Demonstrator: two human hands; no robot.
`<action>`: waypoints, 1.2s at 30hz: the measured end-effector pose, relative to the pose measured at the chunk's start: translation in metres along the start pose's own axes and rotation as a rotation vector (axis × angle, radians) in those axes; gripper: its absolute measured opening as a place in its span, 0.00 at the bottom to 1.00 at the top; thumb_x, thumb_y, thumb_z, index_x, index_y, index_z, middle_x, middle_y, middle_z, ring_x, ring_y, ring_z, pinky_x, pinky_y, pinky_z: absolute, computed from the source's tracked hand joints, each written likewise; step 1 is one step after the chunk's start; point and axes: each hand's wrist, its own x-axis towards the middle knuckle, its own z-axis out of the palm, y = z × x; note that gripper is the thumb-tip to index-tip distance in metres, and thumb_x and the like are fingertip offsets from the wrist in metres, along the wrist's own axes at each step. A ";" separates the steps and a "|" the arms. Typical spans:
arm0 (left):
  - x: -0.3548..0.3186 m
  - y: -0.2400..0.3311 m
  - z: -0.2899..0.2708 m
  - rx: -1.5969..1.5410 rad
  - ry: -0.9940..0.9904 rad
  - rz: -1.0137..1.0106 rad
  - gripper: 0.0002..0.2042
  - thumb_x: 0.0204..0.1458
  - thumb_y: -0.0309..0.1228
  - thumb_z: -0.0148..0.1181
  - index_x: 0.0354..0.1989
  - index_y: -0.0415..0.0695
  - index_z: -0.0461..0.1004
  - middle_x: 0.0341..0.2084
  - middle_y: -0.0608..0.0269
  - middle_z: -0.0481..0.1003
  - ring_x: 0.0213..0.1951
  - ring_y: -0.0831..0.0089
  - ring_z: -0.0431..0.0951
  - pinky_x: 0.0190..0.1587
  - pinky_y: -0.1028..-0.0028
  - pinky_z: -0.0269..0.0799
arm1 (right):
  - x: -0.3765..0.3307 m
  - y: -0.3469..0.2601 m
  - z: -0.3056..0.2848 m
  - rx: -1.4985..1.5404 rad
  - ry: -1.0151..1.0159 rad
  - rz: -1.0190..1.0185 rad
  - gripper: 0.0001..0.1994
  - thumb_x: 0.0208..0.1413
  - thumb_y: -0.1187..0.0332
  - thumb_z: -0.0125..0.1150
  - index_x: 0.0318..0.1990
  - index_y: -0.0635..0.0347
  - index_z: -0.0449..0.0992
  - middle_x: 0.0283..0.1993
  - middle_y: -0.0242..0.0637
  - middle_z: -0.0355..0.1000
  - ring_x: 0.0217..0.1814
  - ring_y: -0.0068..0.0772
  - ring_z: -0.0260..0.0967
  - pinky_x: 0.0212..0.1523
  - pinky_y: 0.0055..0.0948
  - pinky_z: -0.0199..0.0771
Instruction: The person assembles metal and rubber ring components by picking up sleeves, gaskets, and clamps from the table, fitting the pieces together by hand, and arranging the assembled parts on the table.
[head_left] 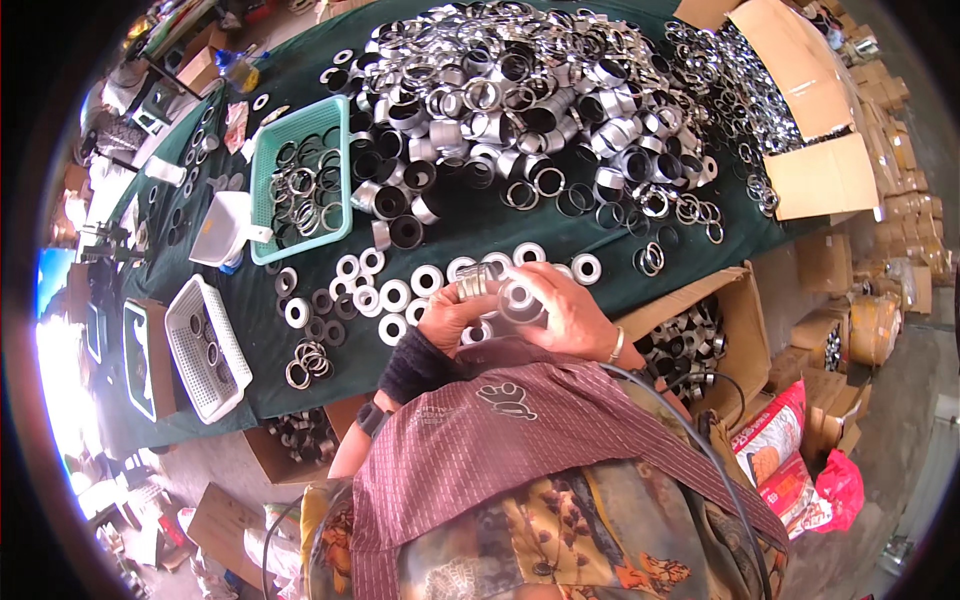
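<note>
Both my hands are close together at the near edge of a table spread with dark green cloth. My left hand (447, 320), with a dark band at the wrist, has its fingers closed round a short silvery ribbed metal cylinder (476, 281), perhaps several stacked rings. Beside it, my right hand (578, 312) grips a pale, partly see-through round piece (521, 300) with a hole in its middle; its exact kind is unclear. White ring-shaped pieces with dark centres (426, 279) lie in a loose row just beyond my hands. A few thin metal rings (312, 359) rest to the left.
A large heap of metal sleeves and rings (540, 112) covers the far table. At left stand a teal basket of rings (343, 165), a white scoop (222, 226) and a white basket (236, 375). Open cardboard boxes stand at far right (826, 178) and below the table's right edge (752, 330).
</note>
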 end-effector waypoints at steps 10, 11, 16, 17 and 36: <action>-0.003 0.000 -0.012 0.017 0.179 -0.051 0.09 0.54 0.32 0.60 0.40 0.43 0.78 0.33 0.63 0.80 0.35 0.78 0.80 0.27 0.83 0.72 | -0.059 0.163 0.032 -0.239 0.208 0.340 0.31 0.37 0.73 0.66 0.55 0.59 0.64 0.53 0.45 0.66 0.56 0.51 0.64 0.54 0.41 0.68; -0.004 0.000 -0.013 0.013 0.177 -0.048 0.09 0.54 0.33 0.60 0.40 0.42 0.78 0.32 0.63 0.80 0.34 0.78 0.80 0.26 0.83 0.72 | -0.064 0.177 0.033 -0.287 0.145 0.399 0.32 0.37 0.73 0.66 0.56 0.58 0.64 0.54 0.44 0.66 0.56 0.52 0.64 0.54 0.41 0.68; -0.006 -0.003 -0.017 -0.007 0.213 -0.059 0.10 0.55 0.34 0.59 0.41 0.41 0.76 0.32 0.62 0.80 0.33 0.78 0.80 0.26 0.83 0.72 | -0.071 0.214 0.046 -0.360 0.022 0.506 0.34 0.36 0.75 0.66 0.57 0.58 0.63 0.55 0.45 0.64 0.55 0.52 0.64 0.53 0.42 0.69; -0.005 -0.003 -0.017 -0.008 0.216 -0.061 0.10 0.55 0.34 0.59 0.41 0.41 0.76 0.32 0.62 0.80 0.33 0.78 0.80 0.26 0.83 0.72 | -0.071 0.219 0.049 -0.328 -0.010 0.558 0.35 0.35 0.75 0.67 0.58 0.60 0.63 0.57 0.45 0.63 0.56 0.52 0.64 0.54 0.41 0.69; -0.002 -0.009 -0.019 -0.412 -0.110 -0.023 0.11 0.58 0.32 0.53 0.46 0.42 0.72 0.36 0.62 0.77 0.46 0.68 0.76 0.45 0.71 0.73 | -0.074 0.222 0.062 -0.425 -0.050 0.651 0.33 0.40 0.71 0.66 0.56 0.61 0.59 0.51 0.50 0.64 0.50 0.55 0.67 0.48 0.45 0.71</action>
